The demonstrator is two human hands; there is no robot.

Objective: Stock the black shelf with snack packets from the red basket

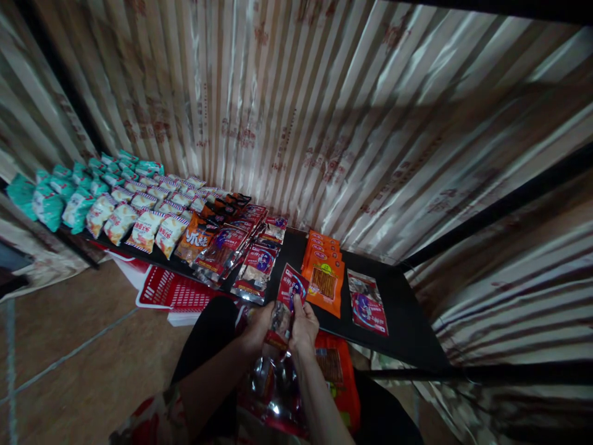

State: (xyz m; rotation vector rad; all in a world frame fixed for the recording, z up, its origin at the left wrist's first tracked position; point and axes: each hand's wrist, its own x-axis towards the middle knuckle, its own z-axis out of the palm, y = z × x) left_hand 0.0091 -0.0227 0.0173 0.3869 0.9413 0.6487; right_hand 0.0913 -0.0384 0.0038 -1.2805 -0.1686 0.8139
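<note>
Between my two hands is a dark red snack packet (291, 285) with a see-through window, tilted up over the shelf's front edge. My left hand (257, 329) closes on its left side, the fingertips partly hidden. With the thumb on top, my right hand (304, 326) grips its right edge. Below my wrists, more shiny packets (273, 389) lie on my lap beside an orange packet (345, 377). On the black shelf, a row of orange packets (323, 281) lies just past my right hand, and red windowed packets (256, 267) lie ahead of my left.
Green bags (78, 207), white bags (146, 228) and orange-black bags (192, 241) stand in rows on the left of the shelf (403, 315). A single red packet (368, 303) lies at right. A red basket (178, 290) sits below; a pleated curtain (278, 111) hangs behind.
</note>
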